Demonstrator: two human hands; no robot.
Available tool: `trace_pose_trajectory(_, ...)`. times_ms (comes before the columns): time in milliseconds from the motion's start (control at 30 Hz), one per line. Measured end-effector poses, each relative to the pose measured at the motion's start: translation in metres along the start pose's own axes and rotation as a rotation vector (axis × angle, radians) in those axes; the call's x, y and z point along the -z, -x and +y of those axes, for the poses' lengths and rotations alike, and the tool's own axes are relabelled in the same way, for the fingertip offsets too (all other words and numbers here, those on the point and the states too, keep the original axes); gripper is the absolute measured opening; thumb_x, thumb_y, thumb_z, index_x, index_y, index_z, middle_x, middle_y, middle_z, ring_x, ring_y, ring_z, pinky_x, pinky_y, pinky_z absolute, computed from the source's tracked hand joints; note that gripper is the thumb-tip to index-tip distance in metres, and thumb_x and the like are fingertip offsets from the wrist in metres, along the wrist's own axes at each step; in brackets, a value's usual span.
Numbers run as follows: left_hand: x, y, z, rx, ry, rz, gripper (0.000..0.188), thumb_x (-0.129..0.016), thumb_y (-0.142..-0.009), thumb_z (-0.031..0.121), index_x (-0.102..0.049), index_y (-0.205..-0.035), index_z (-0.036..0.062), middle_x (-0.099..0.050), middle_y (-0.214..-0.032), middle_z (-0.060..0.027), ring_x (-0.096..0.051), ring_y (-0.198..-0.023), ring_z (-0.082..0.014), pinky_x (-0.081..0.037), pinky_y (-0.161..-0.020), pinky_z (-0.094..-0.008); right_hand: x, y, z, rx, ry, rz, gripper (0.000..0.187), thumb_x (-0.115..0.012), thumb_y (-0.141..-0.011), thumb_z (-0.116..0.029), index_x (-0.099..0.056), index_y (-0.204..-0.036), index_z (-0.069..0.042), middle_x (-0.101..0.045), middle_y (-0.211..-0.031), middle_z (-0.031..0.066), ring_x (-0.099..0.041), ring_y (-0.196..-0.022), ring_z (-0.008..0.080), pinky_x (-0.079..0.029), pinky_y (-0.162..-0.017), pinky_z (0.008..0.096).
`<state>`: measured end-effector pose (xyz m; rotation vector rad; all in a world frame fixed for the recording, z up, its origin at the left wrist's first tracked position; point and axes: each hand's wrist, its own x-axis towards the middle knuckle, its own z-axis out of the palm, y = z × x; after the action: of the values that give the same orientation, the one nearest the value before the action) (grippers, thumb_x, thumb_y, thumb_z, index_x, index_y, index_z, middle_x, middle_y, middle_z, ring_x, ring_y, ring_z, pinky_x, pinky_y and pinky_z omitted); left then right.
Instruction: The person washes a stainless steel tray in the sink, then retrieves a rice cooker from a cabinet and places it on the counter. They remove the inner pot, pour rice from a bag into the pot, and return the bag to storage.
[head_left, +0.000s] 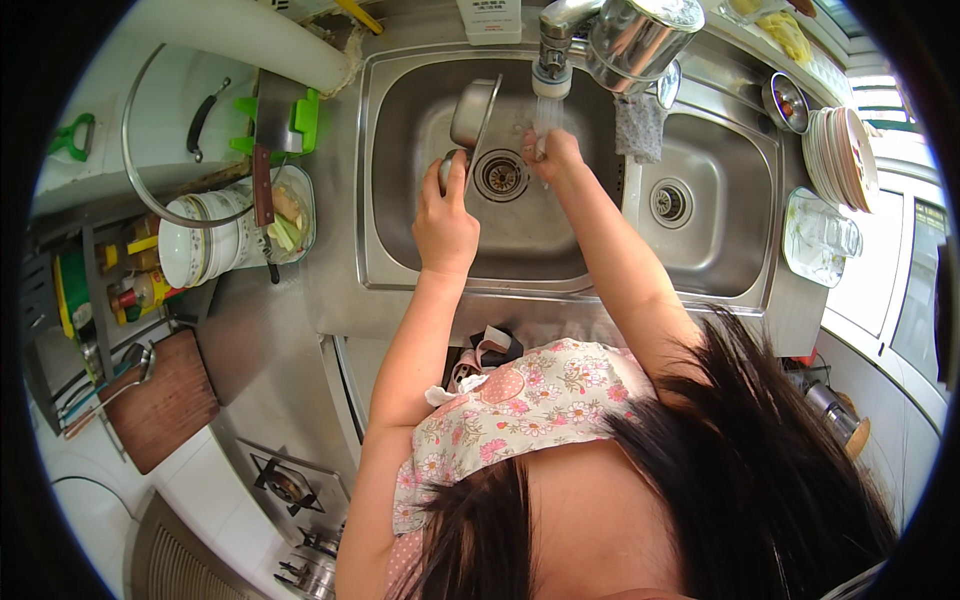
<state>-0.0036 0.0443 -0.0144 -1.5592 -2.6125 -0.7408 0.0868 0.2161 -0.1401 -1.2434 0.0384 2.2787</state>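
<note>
My left hand [449, 222] grips a steel bowl [472, 112] by its lower side. The bowl is tipped up on edge over the left sink basin [420, 110], beside the drain [502, 175]. To the right of the drain, my right hand [556, 156] is in the stream falling from the tap [552, 72]. Its fingers are curled, and the running water blurs them. Whether anything is in them does not show.
A grey cloth [638, 128] hangs over the divider to the smaller right basin [715, 215]. Stacked plates [838, 158] and a glass dish [815, 240] stand at the right. Left are bowls [200, 240], a wooden-handled knife [263, 185] and a cutting board [160, 400].
</note>
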Motion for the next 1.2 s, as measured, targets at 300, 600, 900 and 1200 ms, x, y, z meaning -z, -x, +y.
trace_pose_trajectory(300, -0.008, -0.009, -0.01, 0.535, 0.678, -0.174, 0.057, -0.038, -0.069, -0.011, -0.049, -0.121, 0.0096, -0.062, -0.106, -0.0138, -0.059, -0.098, -0.03, -0.043, -0.085, -0.0282, -0.006, 0.008, -0.002, 0.602, 0.863, 0.249, 0.018, -0.047, -0.083, -0.008, -0.054, -0.098, -0.002, -0.055, -0.082, 0.0091, -0.054, -0.063, 0.0204, -0.044, -0.053, 0.0354)
trace_pose_trajectory(600, -0.022, 0.001, -0.016, 0.739, 1.153, -0.358, 0.063, -0.038, -0.062, -0.015, -0.05, -0.12, 0.0027, -0.06, -0.096, -0.0042, -0.055, -0.083, -0.0119, -0.043, -0.068, -0.0211, -0.001, 0.05, 0.004, 1.205, 1.995, 0.199, 0.026, -0.058, -0.073, -0.009, -0.066, -0.097, -0.011, -0.046, -0.119, 0.0124, -0.043, -0.11, 0.0354, -0.043, -0.087, 0.0383)
trace_pose_trajectory(900, -0.029, 0.002, -0.015, 0.714, 1.25, -0.525, 0.063, -0.04, -0.056, -0.014, -0.052, -0.116, 0.0027, -0.055, -0.083, -0.0002, -0.048, -0.07, -0.0089, -0.039, -0.058, -0.0199, 0.01, 0.012, 0.006, 1.148, 1.77, 0.362, 0.02, -0.054, -0.081, -0.019, -0.067, -0.087, -0.004, -0.06, -0.088, 0.0208, -0.059, -0.078, 0.0361, -0.049, -0.072, 0.0421)
trace_pose_trajectory(1200, -0.027, 0.006, -0.027, 0.783, 1.358, -0.464, 0.062, -0.041, -0.053, -0.014, -0.053, -0.112, 0.0026, -0.054, -0.085, -0.001, -0.048, -0.07, -0.0101, -0.04, -0.058, -0.02, 0.011, 0.031, -0.007, 0.713, 1.789, -0.224, 0.025, -0.053, -0.078, -0.023, -0.065, -0.076, -0.002, -0.062, -0.083, 0.0211, -0.059, -0.075, 0.0391, -0.047, -0.07, 0.0437)
